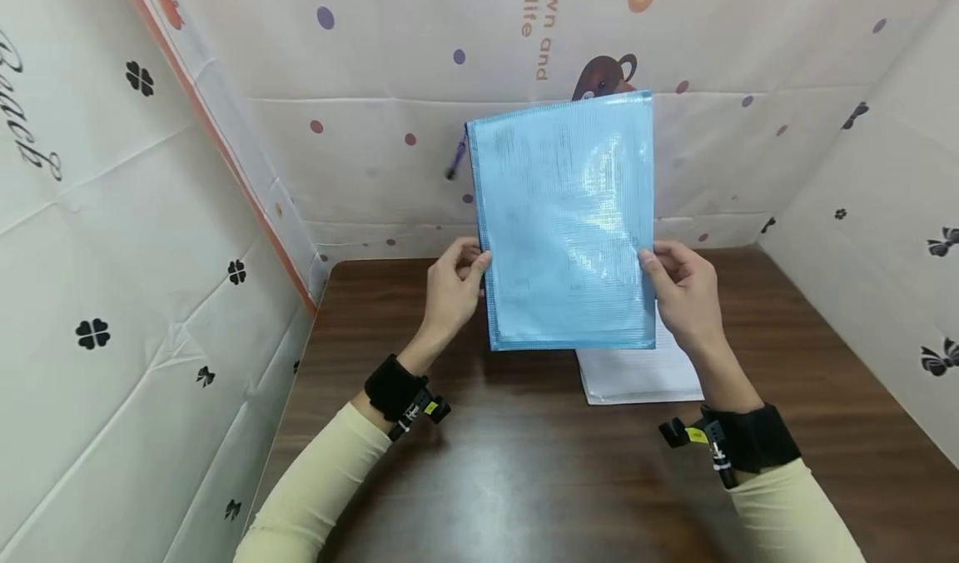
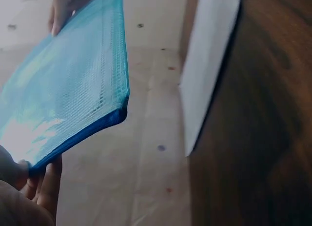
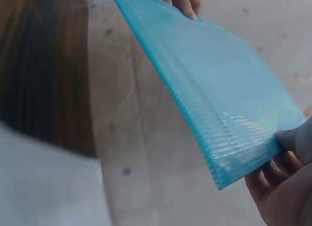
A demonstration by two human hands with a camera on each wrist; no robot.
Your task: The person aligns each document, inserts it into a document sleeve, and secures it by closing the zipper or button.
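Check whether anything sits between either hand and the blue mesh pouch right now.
Nothing visible does. The left hand and right hand each grip a side edge of the blue mesh pouch, held upright above the table.

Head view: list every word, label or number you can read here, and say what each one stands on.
"Beach": black script on the left wall sheet.
"of life" and "down and" (first word cut off by the frame edge): orange letters running sideways on the back wall sheet.
Printed lines inside the blue mesh pouch, held by the left hand and right hand: too faint to read.
Print on the white paper on the table: too small to read.
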